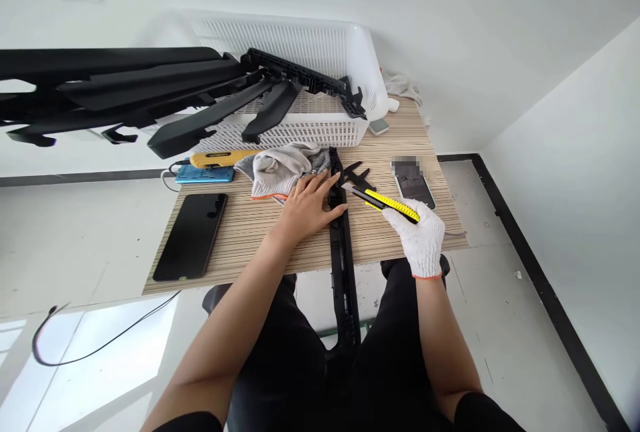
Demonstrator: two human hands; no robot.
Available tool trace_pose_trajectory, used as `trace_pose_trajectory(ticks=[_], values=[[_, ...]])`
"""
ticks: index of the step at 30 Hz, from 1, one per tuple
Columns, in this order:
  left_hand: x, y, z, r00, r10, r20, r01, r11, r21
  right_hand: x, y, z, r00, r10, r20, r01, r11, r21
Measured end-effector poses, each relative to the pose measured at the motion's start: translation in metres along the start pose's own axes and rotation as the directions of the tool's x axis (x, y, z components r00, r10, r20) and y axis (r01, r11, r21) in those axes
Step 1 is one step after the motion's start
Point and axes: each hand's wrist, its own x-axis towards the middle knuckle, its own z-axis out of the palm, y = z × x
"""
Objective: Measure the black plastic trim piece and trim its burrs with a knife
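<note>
My left hand (311, 204) is bare and lies with fingers spread, the fingertips and thumb resting on a long black plastic trim strip (343, 265). The strip's far end is on the table, and its near end reaches over the table edge down between my legs. In my gloved right hand (419, 235) is a yellow and black utility knife (393, 205), gripped with its blade pointing left towards the strip, close to my left fingertips. Whether the blade touches the strip I cannot tell. Black calipers (364, 179) lie behind the knife, partly hidden.
A white plastic basket (373, 79) holding several long black trim parts (200, 82) stands at the back; some jut out far left. Knit gloves (285, 169), a yellow tool (220, 159), a blue box (205, 175), a dark phone (191, 237) and another phone (415, 185) lie on the striped table (260, 252).
</note>
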Motion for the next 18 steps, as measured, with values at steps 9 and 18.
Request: trace_pose_trajectory(ticks=[9,18], values=[[-0.001,0.003,0.003,0.998,-0.067,-0.022,0.067,0.998,-0.001,0.02,-0.011,0.029,0.998,-0.042,0.051,0.051,0.98,-0.193],[-0.003,-0.006,0.005,0.999,-0.049,0.003,0.049,0.998,-0.031,0.015,-0.008,0.042,0.999,0.005,0.048,0.001,0.992,-0.124]])
